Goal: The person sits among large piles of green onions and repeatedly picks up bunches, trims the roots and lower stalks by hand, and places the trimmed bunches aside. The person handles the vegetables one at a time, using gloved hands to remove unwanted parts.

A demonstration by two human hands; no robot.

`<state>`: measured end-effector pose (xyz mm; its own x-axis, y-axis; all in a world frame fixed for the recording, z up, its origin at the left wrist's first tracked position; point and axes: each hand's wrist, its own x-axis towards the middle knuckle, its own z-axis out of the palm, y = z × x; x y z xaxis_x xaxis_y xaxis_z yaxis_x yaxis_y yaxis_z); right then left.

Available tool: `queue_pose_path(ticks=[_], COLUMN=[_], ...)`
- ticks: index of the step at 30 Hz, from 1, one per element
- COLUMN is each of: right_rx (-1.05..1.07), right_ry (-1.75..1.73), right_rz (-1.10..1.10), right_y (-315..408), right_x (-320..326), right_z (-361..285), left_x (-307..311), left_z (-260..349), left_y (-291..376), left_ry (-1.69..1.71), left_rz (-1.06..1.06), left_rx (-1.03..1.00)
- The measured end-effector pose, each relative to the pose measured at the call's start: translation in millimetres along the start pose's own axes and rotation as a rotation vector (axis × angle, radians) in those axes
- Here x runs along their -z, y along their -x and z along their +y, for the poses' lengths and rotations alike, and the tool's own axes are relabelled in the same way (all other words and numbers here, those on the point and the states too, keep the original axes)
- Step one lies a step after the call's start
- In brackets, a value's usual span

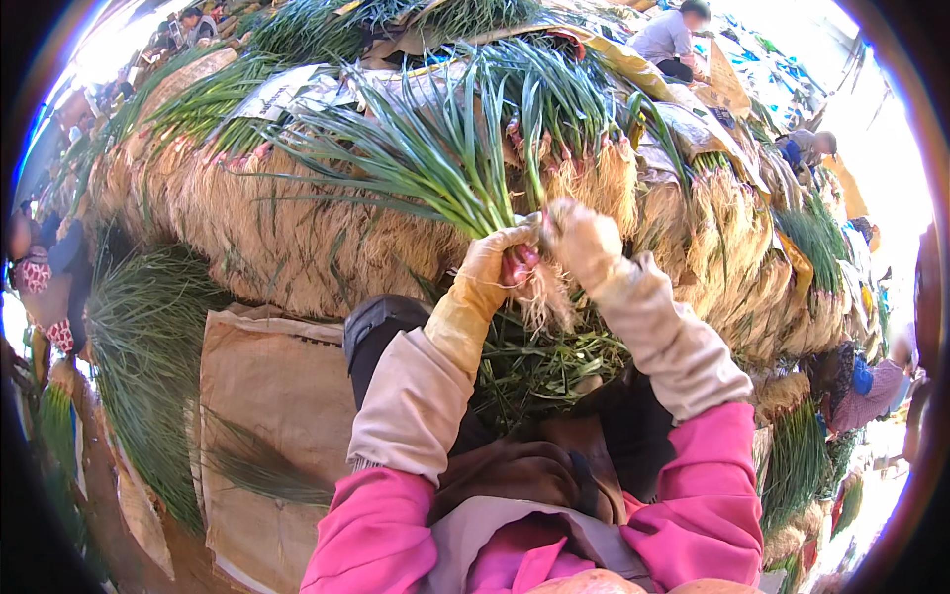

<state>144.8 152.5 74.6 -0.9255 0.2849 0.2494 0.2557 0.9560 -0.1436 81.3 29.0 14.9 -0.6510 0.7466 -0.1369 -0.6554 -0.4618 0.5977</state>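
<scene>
My gloved left hand (pixel 496 260) is closed around a bunch of green onion-like plants (pixel 438 167) near the middle of the view. Their long leaves fan up and to the left, and their reddish bulbs and pale roots hang below the hand. Close on the right, my gloved right hand (pixel 582 237) is at a single plant's base, fingers bent; motion blur hides whether it grips that plant. Behind both hands stands a long heap of the same plants (pixel 297 237), its pale roots facing me. Loose leaf scraps (pixel 549 371) lie below the hands, between my legs.
A beige woven sack (pixel 274 438) lies at the left, with a large bunch of green leaves (pixel 148 371) beside it. Sheets of sacking (pixel 289 93) cover parts of the heap. Several people are around, one seated at the upper right (pixel 663 41) and another at the right edge (pixel 868 393).
</scene>
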Motion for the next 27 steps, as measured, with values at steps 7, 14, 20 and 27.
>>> queue_pose_path(ticks=[7, 14, 20, 27], right_rx=[-0.56, -0.474, -0.438, -0.236], right_ry=[-1.346, -1.786, -1.397, -0.006], right_rz=[-0.246, -0.092, -0.215, 0.175], right_y=[-24.1, -19.3, -34.9, -93.1], right_x=[-70.7, -64.4, -110.2, 2.5], right_z=[96.4, 2.0, 49.3, 41.4], left_x=[-22.0, 4.4, -0.7, -6.2], left_z=[-23.2, -18.7, -0.3, 19.2], left_y=[-1.4, 6.4, 21.6, 17.8], left_ry=[-0.01, -0.175, -0.072, 0.28], left_rz=[0.066, 0.105, -0.191, -0.217], left_rx=[-0.034, 0.01, 0.084, 0.006])
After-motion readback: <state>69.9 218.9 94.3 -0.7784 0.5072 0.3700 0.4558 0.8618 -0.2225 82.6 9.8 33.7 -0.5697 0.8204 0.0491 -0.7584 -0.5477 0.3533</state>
